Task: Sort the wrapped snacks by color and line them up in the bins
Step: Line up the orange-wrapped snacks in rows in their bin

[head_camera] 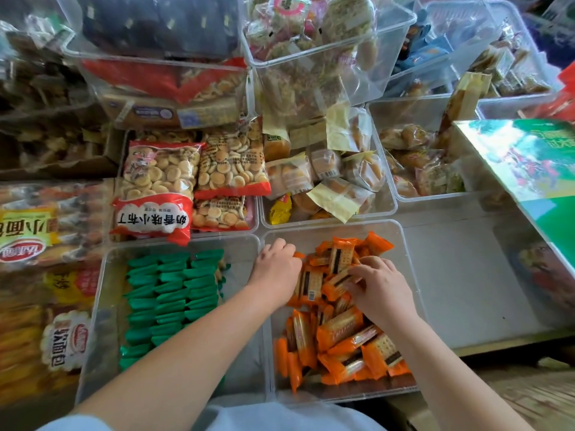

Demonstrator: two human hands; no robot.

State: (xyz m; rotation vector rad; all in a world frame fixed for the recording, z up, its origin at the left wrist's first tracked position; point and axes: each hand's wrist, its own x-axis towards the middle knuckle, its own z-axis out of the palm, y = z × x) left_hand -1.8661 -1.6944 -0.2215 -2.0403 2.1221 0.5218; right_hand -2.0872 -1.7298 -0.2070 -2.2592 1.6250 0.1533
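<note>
Orange-wrapped cracker snacks [339,334] lie in a loose heap in the clear bin [407,247] in front of me. Green-wrapped snacks [171,290] stand in neat rows in the clear bin [102,290] to its left. My left hand [277,269] reaches over the divide into the orange bin, its fingers curled on an orange pack at the heap's left edge. My right hand [379,287] rests on the heap's middle and pinches an orange pack [337,283] with its fingertips.
Behind the two bins stand clear bins of red biscuit bags [161,188] and wrapped small cakes [323,178]. More stacked bins fill the back. Bread bags [34,231] lie at the left. A green box [535,169] sits at the right above a grey surface [466,275].
</note>
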